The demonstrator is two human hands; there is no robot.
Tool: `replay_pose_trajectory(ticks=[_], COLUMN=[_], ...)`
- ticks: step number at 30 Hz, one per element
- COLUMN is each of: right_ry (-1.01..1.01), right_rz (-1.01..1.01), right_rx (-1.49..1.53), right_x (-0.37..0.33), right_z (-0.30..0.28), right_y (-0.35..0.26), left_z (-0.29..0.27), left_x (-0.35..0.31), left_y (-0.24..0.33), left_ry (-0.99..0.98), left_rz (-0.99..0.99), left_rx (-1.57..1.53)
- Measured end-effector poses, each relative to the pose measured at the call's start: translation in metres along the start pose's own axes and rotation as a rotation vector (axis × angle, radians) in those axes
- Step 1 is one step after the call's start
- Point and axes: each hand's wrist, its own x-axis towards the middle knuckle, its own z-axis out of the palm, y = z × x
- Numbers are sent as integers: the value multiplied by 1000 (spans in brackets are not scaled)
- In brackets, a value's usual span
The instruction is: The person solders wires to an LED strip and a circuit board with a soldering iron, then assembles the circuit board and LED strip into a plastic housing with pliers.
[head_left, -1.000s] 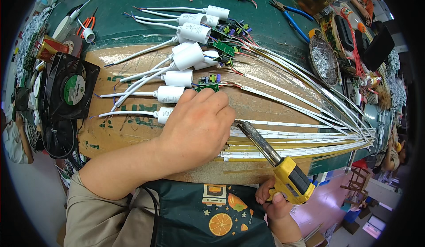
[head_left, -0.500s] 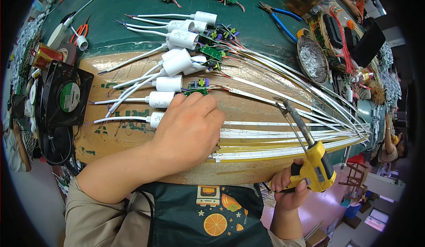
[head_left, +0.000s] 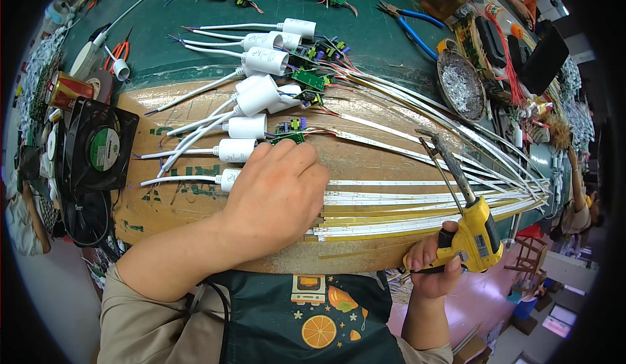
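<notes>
My left hand (head_left: 277, 197) is curled with its back to the view, over the left ends of the white LED strips (head_left: 398, 199). What its fingers pinch is hidden beneath them. Beside it lies a white lamp-holder-like cap (head_left: 228, 179) with a white cable, partly covered by the hand. A small green circuit board (head_left: 287, 137) sits just past the knuckles. At the lower right, my right hand (head_left: 433, 263) grips a yellow and black soldering gun (head_left: 479, 237). Its dark tip points up and left above the strips, apart from the left hand.
Brown cardboard (head_left: 176, 211) covers the near part of the green table (head_left: 365, 44). A black fan (head_left: 98, 142) stands at left. Farther right are blue-handled pliers (head_left: 417, 34) and a round dish (head_left: 462, 87) of silvery bits. More wired white caps (head_left: 267, 60) lie beyond my left hand.
The soldering gun and my right hand have moved a little right and up. My left hand stays at nearly the same place, still curled.
</notes>
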Motion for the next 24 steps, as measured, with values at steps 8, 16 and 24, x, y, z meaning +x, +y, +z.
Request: replay_pose_trajectory(ticks=[8, 16, 24], right_ry=[-144, -116, -108], right_rz=[-84, -90, -77], right_rx=[-45, -37, -33], right_x=[3, 2, 2], right_z=[-5, -6, -4], right_y=[5, 5, 3], left_z=[-1, -27, -19], left_x=[-1, -4, -11], left_y=[0, 7, -17], left_ry=[0, 15, 43], left_rz=[11, 114, 315], left_rx=[0, 72, 372])
